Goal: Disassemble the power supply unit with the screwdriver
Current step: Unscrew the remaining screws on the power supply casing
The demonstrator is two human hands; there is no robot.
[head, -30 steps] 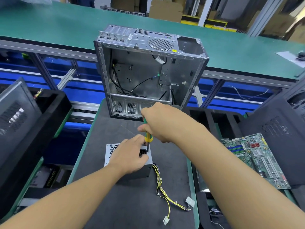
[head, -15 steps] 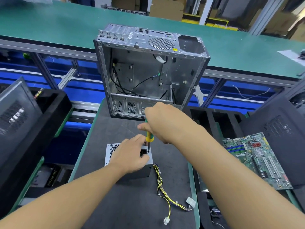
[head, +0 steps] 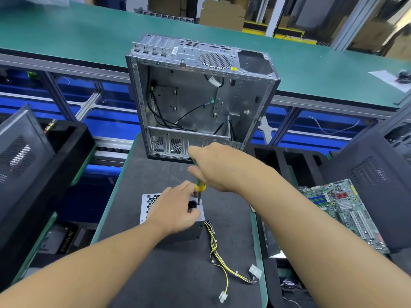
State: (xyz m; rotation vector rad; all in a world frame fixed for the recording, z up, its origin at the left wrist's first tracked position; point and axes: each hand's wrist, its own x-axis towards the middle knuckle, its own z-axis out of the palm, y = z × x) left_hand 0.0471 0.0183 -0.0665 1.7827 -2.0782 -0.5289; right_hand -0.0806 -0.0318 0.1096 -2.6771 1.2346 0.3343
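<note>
A grey metal power supply unit point(head: 148, 204) with a honeycomb vent lies on the dark mat point(head: 138, 174) in front of me. My left hand point(head: 175, 210) rests on top of it, fingers curled over its right edge by the black power socket. My right hand point(head: 219, 167) grips a green and yellow screwdriver point(head: 199, 187) held upright, its tip set on the unit's top face near the right corner. A bundle of yellow and black cables point(head: 219, 256) with white plugs trails from the unit toward me on the right.
An empty silver computer case point(head: 200, 96) stands upright at the far end of the mat. A green motherboard point(head: 342, 210) lies at the right beside black case panels point(head: 373, 174). Black foam trays point(head: 55, 152) and another panel stand at the left. A green conveyor point(head: 89, 32) runs behind.
Hardly anything differs: both hands stay on the unit and the screwdriver stays upright on the same spot, with only a slight shift of my right hand.
</note>
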